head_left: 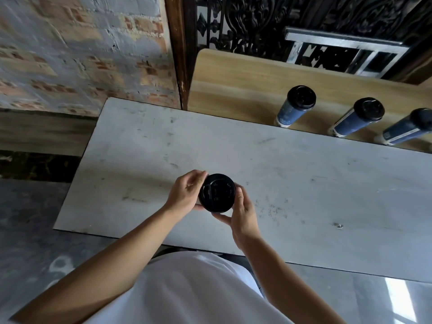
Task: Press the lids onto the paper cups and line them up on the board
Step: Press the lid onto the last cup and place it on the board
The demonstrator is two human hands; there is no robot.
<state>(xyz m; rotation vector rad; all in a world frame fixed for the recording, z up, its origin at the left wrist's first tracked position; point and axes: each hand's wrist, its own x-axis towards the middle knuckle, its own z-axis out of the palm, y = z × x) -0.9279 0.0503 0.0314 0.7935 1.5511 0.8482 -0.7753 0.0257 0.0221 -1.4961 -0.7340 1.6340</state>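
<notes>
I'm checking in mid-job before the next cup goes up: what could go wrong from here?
1. Both hands, left hand and right hand, grip the black lid by its rim; the cup beneath is hidden, so uneven seating may go unnoticed.
2. The cup seems held above the grey table, unsupported; hard pressing might crush it.
3. Three lidded cups stand close together on the wooden board; adding another could knock one over.

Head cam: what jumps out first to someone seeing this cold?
Both hands, left hand and right hand, are cupped around a black lid at centre frame, over the grey tabletop; the cup under it is hidden. Next, three lidded blue cups stand in a row on the wooden board at upper right, the last one cut off by the frame edge.
</notes>
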